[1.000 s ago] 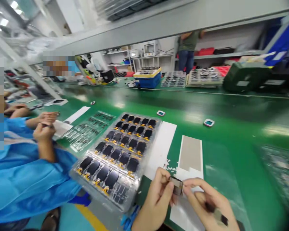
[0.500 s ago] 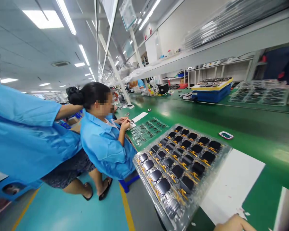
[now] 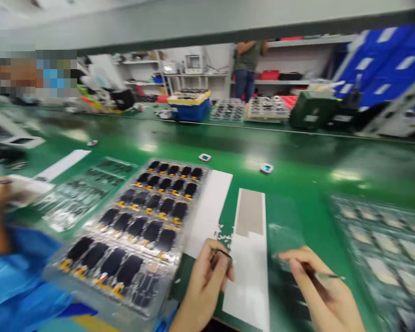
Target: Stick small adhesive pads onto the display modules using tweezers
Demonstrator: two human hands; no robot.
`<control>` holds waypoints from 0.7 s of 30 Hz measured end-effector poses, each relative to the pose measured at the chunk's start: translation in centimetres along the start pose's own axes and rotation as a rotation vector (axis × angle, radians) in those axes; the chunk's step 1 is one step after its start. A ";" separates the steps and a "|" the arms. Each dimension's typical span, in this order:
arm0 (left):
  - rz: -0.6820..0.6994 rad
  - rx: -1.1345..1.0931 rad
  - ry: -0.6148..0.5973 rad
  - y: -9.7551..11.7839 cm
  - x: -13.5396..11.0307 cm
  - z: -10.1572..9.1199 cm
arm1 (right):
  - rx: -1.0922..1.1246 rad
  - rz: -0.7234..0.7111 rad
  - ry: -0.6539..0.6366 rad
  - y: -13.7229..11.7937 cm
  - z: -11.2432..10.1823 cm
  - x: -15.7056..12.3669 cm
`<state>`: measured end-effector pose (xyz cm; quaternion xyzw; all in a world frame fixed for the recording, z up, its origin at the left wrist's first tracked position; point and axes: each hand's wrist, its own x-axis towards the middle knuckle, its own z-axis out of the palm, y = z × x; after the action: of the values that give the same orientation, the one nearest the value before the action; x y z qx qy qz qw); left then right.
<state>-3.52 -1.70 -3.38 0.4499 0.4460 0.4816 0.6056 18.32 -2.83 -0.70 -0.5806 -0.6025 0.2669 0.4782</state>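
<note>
My left hand [image 3: 207, 279] is closed, its thumb and fingers pinching a small dark part [image 3: 222, 252] with a thin curved black edge. To its right my right hand [image 3: 323, 288] is also closed, with a slim tweezers-like tool [image 3: 330, 276] lying across the fingers; motion blurs its tip. Between the hands lies a white strip [image 3: 247, 272] with a greyish-beige upper part [image 3: 251, 212]. On the left, a clear plastic tray [image 3: 60, 276] bears rows of black square screens [image 3: 137, 227] with orange flex cables. A white sheet [image 3: 212, 198] lies beside it, with small white scraps [image 3: 224, 233].
Another clear tray [image 3: 376, 226] with pale pieces stands at right. Two small pink-edged devices [image 3: 204, 157] lie on the green bench [image 3: 297, 184]. A co-worker's blue sleeve [image 3: 24, 276] and hand are at far left. Behind are a blue box [image 3: 190, 110] and an overhead shelf [image 3: 193, 23].
The view has swung right from the co-workers toward the bench in front. Both my hands are now in view; earlier only part of one hand showed at the bottom edge.
</note>
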 end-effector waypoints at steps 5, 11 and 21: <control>0.032 0.140 -0.023 0.0 -0.5 0.4 | 0.074 -0.049 0.077 -0.5 -1.9 0.7; -0.002 0.165 -0.103 0.6 -0.1 1.6 | 0.170 -0.003 0.137 0.9 -2.7 0.8; -0.007 0.001 -0.168 1.8 0.0 2.5 | 0.160 -0.033 0.047 0.4 -1.3 1.2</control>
<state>-1.39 -1.80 -1.10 0.4874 0.3956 0.4398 0.6422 19.77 -1.96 -0.21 -0.5367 -0.5774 0.2926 0.5413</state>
